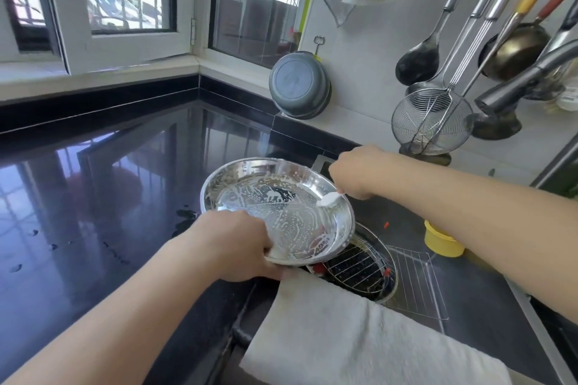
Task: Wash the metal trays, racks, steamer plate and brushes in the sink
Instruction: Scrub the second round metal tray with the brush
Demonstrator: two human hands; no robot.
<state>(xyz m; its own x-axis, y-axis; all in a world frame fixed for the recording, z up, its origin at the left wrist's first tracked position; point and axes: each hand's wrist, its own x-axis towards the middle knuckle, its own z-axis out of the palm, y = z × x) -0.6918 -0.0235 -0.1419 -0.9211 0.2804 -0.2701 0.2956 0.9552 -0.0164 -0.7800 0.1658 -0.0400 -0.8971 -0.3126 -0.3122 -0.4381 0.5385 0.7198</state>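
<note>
Soap stage on the round tray

Towel [359,344], white, drapes over the sink's front edge nearest the viewer. Just beyond it the left hand [240,247] curls round the near rim of the round metal tray [272,194], thumb on top, tilting it over the sink [488,291]. Across the tray from those fingers, the right hand [356,172] pinches a white brush [328,198] whose head presses on the far-right inner rim. Suds streak the tray floor, so scrubbing looks to be the step in hand; next probably comes a rinse, which calls for a firm hold on slippery metal. Below the right fingers, a round wire rack [356,269] and a flat rack [416,284] wait in the basin beside a yellow cup [444,241]. Left of the left hand spreads glossy black counter [93,184], spotted with drops. Beyond hang ladles and a wire skimmer [431,122], then barred windows.
</note>
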